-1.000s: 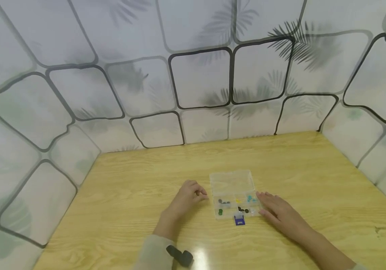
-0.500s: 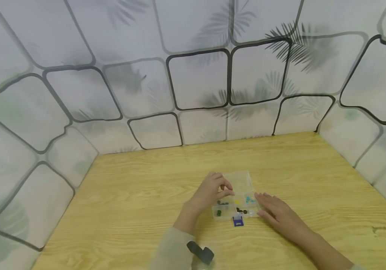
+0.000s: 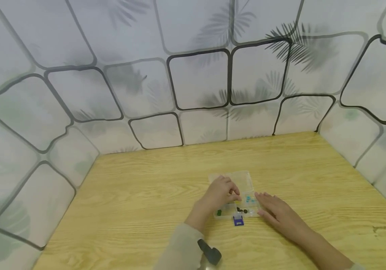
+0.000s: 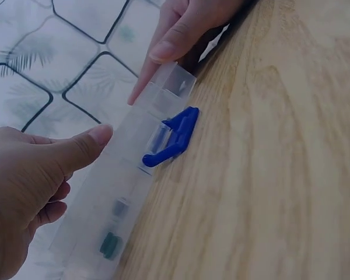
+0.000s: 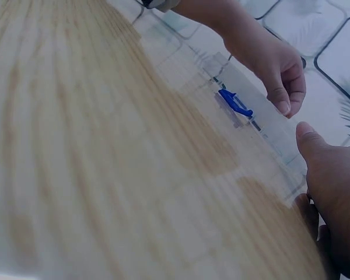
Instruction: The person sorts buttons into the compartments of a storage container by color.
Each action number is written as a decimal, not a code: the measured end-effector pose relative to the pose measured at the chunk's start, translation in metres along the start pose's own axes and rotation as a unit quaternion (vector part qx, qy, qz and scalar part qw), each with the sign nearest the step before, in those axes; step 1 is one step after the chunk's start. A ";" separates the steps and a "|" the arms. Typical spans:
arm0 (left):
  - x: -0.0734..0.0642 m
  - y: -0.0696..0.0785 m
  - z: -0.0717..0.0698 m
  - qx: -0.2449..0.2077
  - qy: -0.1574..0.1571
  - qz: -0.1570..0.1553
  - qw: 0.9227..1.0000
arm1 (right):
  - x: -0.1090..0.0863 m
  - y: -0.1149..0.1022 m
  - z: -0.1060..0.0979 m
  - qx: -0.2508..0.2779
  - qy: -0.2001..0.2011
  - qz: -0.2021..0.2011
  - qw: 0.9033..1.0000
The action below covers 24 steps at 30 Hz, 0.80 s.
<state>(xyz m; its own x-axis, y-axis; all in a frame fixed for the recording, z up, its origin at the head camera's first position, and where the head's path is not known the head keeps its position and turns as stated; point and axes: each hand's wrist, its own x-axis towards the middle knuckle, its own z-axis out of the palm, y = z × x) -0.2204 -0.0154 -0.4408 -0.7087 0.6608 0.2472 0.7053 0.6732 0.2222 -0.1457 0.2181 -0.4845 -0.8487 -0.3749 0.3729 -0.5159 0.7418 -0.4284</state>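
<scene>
A clear plastic compartment box (image 3: 228,211) lies on the table with its lid (image 3: 241,181) tipped back. My left hand (image 3: 218,194) is over its middle, thumb and forefinger tips close together right at small yellow pieces (image 3: 237,202). In the left wrist view the thumb (image 4: 90,144) hides the forefinger tip, so I cannot tell if anything is pinched. Straight fingers of my right hand (image 3: 282,215) rest along the box's right side. Other compartments hold turquoise pieces (image 3: 248,199), black pieces (image 3: 242,210) and green pieces (image 3: 219,212). A blue latch (image 3: 238,221) sticks out in front.
The wood-grain table (image 3: 138,202) extends all round the box. Patterned white walls (image 3: 199,78) stand behind it and at both sides. A dark strap device (image 3: 209,252) sits on the left sleeve.
My left hand has moved right from beside the box to over its middle, then a little lower by the yellow pieces. The right hand has stayed at the box's right side.
</scene>
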 end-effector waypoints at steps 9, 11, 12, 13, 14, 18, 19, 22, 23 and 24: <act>-0.003 0.000 -0.001 -0.032 0.000 -0.024 0.999 | 0.002 0.001 -0.001 -0.001 0.012 -0.011 1.000; -0.008 -0.003 -0.002 -0.041 0.017 -0.017 0.999 | 0.003 0.002 -0.001 -0.002 0.014 -0.011 1.000; -0.011 -0.004 -0.003 -0.043 0.023 -0.013 0.999 | 0.003 0.002 -0.001 -0.003 0.015 -0.010 1.000; -0.014 -0.005 -0.005 -0.046 0.026 -0.010 0.999 | 0.004 0.003 0.000 -0.004 0.017 -0.010 1.000; -0.018 -0.006 -0.006 -0.050 0.026 -0.009 0.998 | 0.003 0.003 0.000 -0.004 0.018 -0.009 1.000; -0.035 -0.009 -0.013 -0.066 0.011 -0.032 0.997 | 0.002 0.004 0.001 0.010 0.019 -0.006 1.000; -0.039 -0.010 -0.015 -0.070 0.009 -0.039 0.997 | 0.002 0.004 0.001 0.011 0.020 -0.004 1.000; -0.054 -0.013 -0.020 -0.080 0.021 -0.060 0.995 | 0.004 0.002 -0.001 0.000 0.027 0.000 1.000; -0.059 -0.013 -0.022 -0.081 0.030 -0.066 0.994 | 0.005 0.001 -0.002 -0.006 0.028 0.002 1.000; -0.063 -0.014 -0.024 -0.084 0.039 -0.071 0.993 | 0.006 0.000 -0.004 -0.013 0.028 0.004 1.000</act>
